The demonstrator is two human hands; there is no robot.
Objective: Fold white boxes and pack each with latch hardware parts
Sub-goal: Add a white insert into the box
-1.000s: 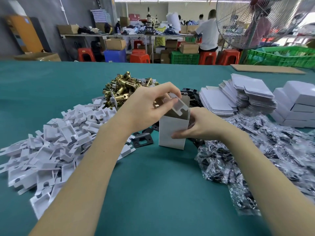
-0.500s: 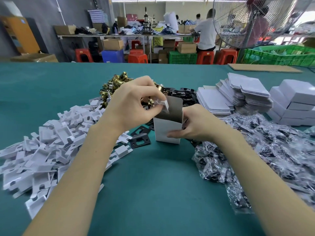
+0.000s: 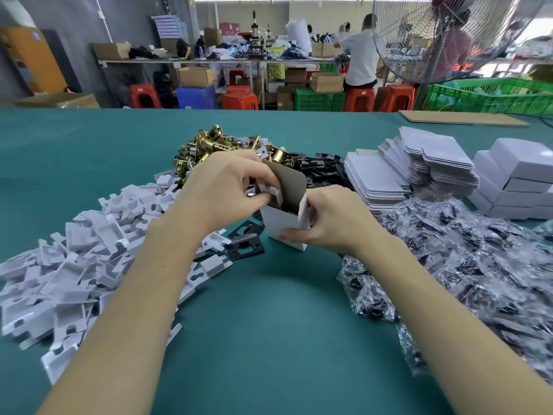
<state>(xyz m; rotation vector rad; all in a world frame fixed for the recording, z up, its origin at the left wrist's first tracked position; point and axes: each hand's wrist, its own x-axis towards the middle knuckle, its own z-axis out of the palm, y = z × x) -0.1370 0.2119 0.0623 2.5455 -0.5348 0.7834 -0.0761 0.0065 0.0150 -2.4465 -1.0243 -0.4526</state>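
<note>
1. Head view, centre of the frame: a small white box (image 3: 285,224) stands open on the green surface (image 3: 269,339), tilted a little, its grey-lined lid flap raised toward the top of the frame.
2. The right hand (image 3: 329,223) grips the box from the right side; its fingers are curled round the right wall and the thumb lies across the front face near the bottom edge.
3. The left hand (image 3: 224,190) is just left of the box mouth, fingers bent and pinched together on a white plastic insert (image 3: 270,190), which sits at the open top of the box, partly inside the rim.
4. Left half of the frame: a wide heap of white plastic inserts (image 3: 74,265) spreads over the surface, running under the left forearm.
5. Just below and left of the box lies a black metal plate (image 3: 247,242), flat on the surface.
6. Above the hands: a pile of brass latch parts (image 3: 209,145), with more black plates (image 3: 323,169) to its right.
7. Upper right: stacks of flat unfolded boxes (image 3: 404,172), and finished white boxes (image 3: 514,181) at the right edge.
8. Lower right: a mass of clear plastic bags of dark small parts (image 3: 463,265), under the right forearm.
</note>
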